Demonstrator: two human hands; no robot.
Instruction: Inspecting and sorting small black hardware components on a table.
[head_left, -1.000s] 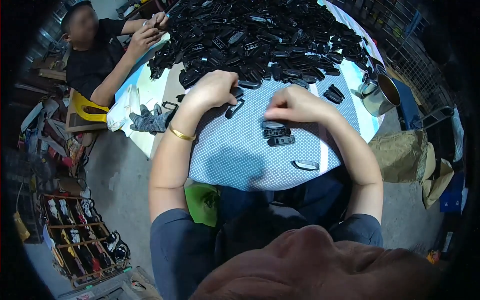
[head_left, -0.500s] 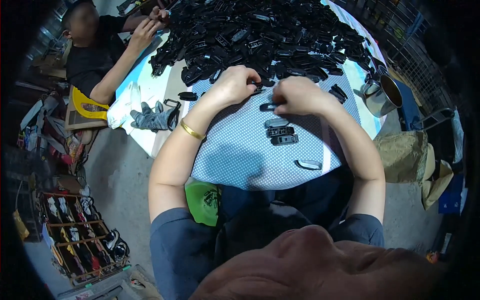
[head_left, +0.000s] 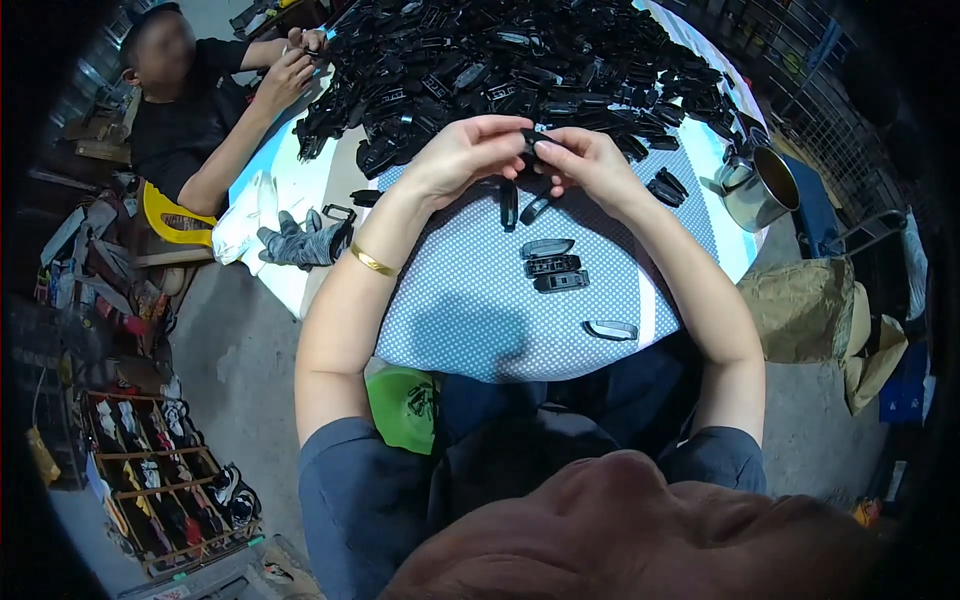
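A small black plastic part [head_left: 538,139] is pinched between my left hand [head_left: 468,160] and my right hand [head_left: 592,168], in front of the big heap of black plastic parts [head_left: 500,70]. The fingers of both hands are closed on it and cover much of it. Just below the hands, one slim black part [head_left: 509,206] stands lengthwise and another dark part [head_left: 538,208] lies slanted. Nearer to me, three dark parts lie in a close row, the middle one being a black casing [head_left: 552,265]. A curved black piece [head_left: 610,330] rests by the cloth's front edge.
The patterned tablecloth [head_left: 450,290] covers the table. Grey gloves [head_left: 300,240] lie at left, a metal jug [head_left: 762,190] stands at right. Across the left side a co-worker [head_left: 190,110] handles something small. A green basin [head_left: 402,410] sits below the table edge.
My hands were apart over the cloth; now they have come together at the heap's edge, holding a black part. Slim parts now show below them.
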